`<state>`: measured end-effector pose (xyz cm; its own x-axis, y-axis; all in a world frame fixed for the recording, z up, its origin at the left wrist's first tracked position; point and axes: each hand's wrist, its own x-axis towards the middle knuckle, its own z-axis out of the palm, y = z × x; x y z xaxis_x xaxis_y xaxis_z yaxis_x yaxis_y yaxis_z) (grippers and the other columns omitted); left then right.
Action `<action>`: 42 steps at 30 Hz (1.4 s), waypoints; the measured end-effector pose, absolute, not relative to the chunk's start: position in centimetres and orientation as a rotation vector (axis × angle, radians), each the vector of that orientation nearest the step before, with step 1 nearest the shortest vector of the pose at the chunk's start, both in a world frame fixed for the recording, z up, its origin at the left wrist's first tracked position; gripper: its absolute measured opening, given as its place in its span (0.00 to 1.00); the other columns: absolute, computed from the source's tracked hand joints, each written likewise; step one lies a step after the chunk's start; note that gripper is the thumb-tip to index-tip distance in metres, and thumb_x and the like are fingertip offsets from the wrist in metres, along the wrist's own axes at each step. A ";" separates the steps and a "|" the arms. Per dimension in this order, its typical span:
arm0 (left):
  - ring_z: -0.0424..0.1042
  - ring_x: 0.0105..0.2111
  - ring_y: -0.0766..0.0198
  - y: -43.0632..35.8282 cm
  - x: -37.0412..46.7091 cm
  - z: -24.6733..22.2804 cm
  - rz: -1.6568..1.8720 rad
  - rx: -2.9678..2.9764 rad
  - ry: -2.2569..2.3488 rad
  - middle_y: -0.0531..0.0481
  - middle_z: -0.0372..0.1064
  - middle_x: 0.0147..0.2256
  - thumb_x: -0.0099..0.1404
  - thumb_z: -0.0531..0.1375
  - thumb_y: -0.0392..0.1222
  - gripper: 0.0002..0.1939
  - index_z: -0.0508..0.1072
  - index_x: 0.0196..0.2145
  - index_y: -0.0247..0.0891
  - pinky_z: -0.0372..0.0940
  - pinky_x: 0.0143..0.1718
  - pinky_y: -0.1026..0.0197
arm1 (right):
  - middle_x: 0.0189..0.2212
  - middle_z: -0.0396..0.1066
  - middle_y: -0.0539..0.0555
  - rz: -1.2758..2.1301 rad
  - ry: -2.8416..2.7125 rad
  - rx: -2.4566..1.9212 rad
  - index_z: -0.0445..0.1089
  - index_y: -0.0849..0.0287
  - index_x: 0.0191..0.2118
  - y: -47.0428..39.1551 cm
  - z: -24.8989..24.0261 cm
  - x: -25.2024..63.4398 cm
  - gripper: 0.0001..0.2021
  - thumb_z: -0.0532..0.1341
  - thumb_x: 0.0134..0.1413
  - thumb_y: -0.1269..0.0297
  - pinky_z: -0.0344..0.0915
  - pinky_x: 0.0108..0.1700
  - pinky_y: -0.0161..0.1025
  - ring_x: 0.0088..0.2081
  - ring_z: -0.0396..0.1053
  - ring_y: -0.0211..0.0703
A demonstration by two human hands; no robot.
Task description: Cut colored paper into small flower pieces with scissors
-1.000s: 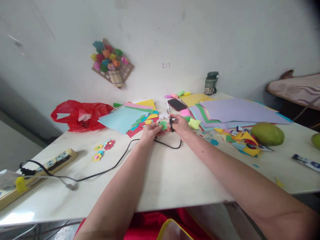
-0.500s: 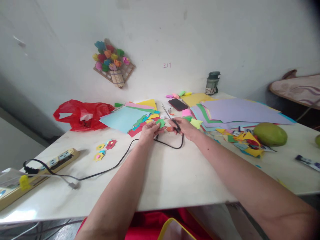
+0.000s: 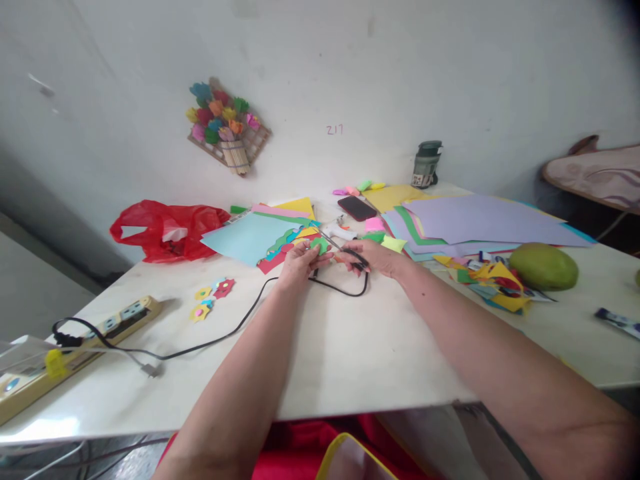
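Between the fingers of my left hand is a small piece of green paper. My right hand is closed round the black handles of a pair of scissors. The blades point up and left, close beside the green paper; whether they touch it I cannot tell. A white glue gun lies just behind my hands, partly hidden. Below them a black cord loops across the table. Several small paper flowers in yellow and red lie to the left.
Coloured paper sheets and a red plastic bag lie at back left. A phone, a paper stack and a bottle are at the back. Paper scraps and a green fruit sit right; a power strip sits left.
The scissors have swung lower and further left, bringing their blades nearer the green paper. My right hand has turned slightly with them, while my left hand stays nearly in place.
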<state>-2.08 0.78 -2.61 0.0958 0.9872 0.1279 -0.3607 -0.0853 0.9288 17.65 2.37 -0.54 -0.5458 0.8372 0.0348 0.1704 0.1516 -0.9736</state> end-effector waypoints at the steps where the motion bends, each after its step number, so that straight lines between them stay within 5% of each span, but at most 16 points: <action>1: 0.79 0.35 0.58 0.8 -2.1 -2.6 1.348 1.068 0.803 0.46 0.76 0.32 0.53 0.69 0.40 0.16 0.65 0.32 0.35 0.73 0.40 0.58 | 0.21 0.69 0.50 1.427 -1.845 -0.961 0.68 0.61 0.29 2.3 -0.5 17.7 0.11 0.64 0.52 0.58 0.47 0.14 0.28 0.17 0.63 0.30; 11: 0.78 0.32 0.59 0.7 -2.2 -2.4 1.297 1.042 0.820 0.43 0.77 0.33 0.56 0.67 0.37 0.10 0.68 0.31 0.32 0.73 0.34 0.62 | 0.22 0.67 0.50 1.461 -1.938 -0.931 0.66 0.62 0.29 2.7 -0.7 18.0 0.12 0.59 0.58 0.59 0.48 0.15 0.28 0.17 0.63 0.29; 42: 0.78 0.32 0.59 1.5 -2.8 -3.4 1.294 0.980 0.769 0.50 0.73 0.26 0.53 0.67 0.37 0.09 0.70 0.29 0.35 0.72 0.31 0.63 | 0.20 0.66 0.49 1.419 -1.957 -0.960 0.63 0.61 0.26 1.7 0.0 17.5 0.13 0.61 0.54 0.57 0.47 0.15 0.30 0.16 0.60 0.29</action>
